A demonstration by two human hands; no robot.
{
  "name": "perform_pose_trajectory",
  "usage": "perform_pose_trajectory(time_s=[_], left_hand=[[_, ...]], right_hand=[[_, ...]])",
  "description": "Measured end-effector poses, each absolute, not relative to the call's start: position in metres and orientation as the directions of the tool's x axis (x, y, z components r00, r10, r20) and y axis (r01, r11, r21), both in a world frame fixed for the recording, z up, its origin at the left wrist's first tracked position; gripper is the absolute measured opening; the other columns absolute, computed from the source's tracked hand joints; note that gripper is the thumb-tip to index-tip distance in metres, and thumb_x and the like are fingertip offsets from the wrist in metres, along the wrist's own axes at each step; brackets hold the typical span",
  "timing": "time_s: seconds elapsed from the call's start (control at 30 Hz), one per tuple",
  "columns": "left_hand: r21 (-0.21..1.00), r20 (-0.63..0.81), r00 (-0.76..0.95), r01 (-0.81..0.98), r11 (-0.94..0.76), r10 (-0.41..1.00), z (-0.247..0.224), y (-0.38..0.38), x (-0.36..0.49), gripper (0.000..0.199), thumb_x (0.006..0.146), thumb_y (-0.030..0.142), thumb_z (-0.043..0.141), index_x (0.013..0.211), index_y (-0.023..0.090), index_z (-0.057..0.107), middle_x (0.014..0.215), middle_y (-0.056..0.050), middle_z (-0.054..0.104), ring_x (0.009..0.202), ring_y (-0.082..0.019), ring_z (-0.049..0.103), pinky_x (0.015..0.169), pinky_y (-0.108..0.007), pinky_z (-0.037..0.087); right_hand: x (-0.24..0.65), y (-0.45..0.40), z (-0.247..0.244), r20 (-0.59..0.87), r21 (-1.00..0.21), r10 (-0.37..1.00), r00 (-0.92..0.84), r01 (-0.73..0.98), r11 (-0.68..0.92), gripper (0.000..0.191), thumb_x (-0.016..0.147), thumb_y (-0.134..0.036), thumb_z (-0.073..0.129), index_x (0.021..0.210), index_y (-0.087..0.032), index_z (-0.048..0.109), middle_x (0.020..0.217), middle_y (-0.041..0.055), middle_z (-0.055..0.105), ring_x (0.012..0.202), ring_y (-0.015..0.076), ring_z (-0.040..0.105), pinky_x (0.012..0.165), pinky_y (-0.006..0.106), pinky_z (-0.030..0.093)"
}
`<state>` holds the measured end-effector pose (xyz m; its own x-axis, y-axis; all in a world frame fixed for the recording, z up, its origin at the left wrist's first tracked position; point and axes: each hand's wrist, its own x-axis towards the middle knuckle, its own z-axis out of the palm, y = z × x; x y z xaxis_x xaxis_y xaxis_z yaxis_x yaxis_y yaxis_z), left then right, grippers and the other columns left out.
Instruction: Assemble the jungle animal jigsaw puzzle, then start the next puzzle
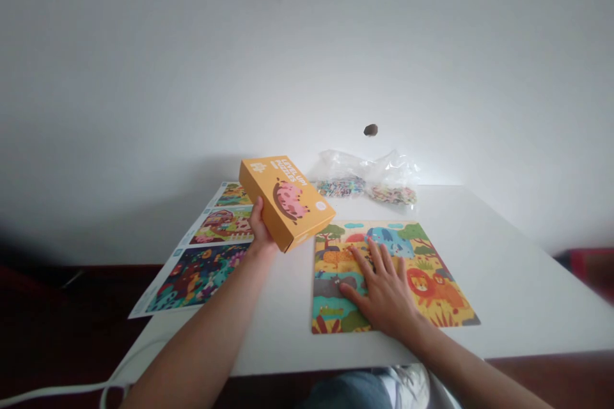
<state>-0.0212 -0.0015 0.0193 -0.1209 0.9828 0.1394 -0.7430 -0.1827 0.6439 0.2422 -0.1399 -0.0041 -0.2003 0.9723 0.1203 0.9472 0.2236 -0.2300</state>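
Observation:
My left hand (pixel 260 228) grips a yellow puzzle box (pixel 283 201) by its near left side and holds it tilted above the table; the fingers under it are hidden. The lid shows a pink spotted animal and the words "Level up! puzzles". My right hand (pixel 386 284) lies with fingers spread on an assembled jigsaw puzzle (pixel 439 294). Its picture has lions, a blue elephant, a hippo and trees. Part of that picture is covered by the hand.
A printed sheet (pixel 206 271) with three pictures lies at the table's left edge. Two clear plastic bags of puzzle pieces (pixel 343 185) (pixel 393 193) stand at the back by the wall. A white cable (pixel 62 390) runs at the lower left. The white table's (pixel 508 281) front edge is near my legs.

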Motion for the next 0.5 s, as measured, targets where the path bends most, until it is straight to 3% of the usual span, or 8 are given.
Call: perform_pose_trajectory(time_s=[0.2,0.5], left_hand=[[0.616,0.134,-0.098,-0.772,-0.16,0.986,0.019,-0.003,-0.023,0.054,0.084,0.058,0.055,0.123,0.022,0.065,0.119,-0.006,0.072,0.113,-0.033,0.065,0.088,-0.045,0.059],[0.596,0.139,-0.1,-0.786,-0.163,0.985,0.02,-0.001,-0.022,0.062,0.077,0.057,0.064,0.127,0.021,0.064,0.122,-0.01,0.07,0.112,-0.034,0.065,0.089,-0.048,0.057]], right_hand=[[0.305,-0.152,-0.009,0.127,-0.119,0.978,-0.163,0.977,0.178,0.077,0.089,-0.075,0.036,0.155,-0.038,0.025,0.164,0.0072,0.019,0.148,0.0417,0.019,0.11,0.071,0.02],[0.418,-0.146,-0.015,0.126,-0.03,0.981,-0.144,0.988,0.149,0.073,0.092,-0.07,0.037,0.156,-0.039,0.019,0.164,0.0043,0.019,0.148,0.0382,0.022,0.112,0.064,0.027]])
